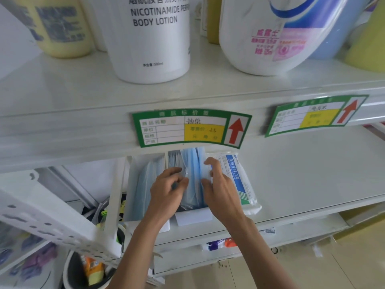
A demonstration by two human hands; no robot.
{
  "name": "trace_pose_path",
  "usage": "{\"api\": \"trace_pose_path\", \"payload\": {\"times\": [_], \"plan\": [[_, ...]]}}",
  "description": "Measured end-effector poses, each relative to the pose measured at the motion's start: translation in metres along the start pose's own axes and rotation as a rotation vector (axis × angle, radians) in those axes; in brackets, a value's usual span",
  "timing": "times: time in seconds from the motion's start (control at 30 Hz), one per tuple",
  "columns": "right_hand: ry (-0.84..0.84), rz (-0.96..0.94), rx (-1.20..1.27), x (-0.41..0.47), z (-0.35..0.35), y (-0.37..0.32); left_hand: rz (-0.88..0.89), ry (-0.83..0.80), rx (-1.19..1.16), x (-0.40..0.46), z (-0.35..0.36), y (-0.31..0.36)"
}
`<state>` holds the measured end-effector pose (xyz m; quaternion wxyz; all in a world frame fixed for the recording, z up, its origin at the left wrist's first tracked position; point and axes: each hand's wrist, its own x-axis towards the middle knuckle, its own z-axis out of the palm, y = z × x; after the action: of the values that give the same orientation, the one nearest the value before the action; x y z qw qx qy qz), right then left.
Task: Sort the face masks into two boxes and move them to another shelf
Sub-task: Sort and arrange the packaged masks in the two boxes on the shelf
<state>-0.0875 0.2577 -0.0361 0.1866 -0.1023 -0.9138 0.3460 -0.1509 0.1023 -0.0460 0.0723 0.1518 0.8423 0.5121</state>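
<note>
Two white open boxes stand side by side on the lower shelf. The left box (133, 184) holds pale blue face masks standing on edge. The right box (193, 217) is packed with blue face masks (193, 163). My left hand (166, 190) pinches the masks in the right box from the left side. My right hand (218, 184) grips the same bundle from the right. A sealed white and blue mask packet (239, 180) lies just right of the right box, partly under my right hand.
The upper shelf edge (83, 130) with two green price tags overhangs the boxes. On it stand a white body lotion bottle (152, 38), a detergent jug (260, 38) and a yellow bottle (60, 26). A white perforated rack (41, 209) juts at lower left. The lower shelf (312, 174) extends right.
</note>
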Motion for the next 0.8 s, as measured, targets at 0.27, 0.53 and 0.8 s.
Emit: {"api": "trace_pose_path", "payload": {"times": [0.27,0.53,0.8], "plan": [[-0.066,0.0,-0.15,-0.004,-0.008,-0.002,-0.062,0.007,-0.072,0.002,-0.003,0.0],[-0.137,0.071,-0.174,0.003,-0.015,0.002,0.012,-0.03,0.067,0.002,-0.001,0.0],[-0.143,0.011,-0.025,-0.001,-0.018,0.003,0.119,0.073,0.298,-0.002,0.008,-0.001]]}}
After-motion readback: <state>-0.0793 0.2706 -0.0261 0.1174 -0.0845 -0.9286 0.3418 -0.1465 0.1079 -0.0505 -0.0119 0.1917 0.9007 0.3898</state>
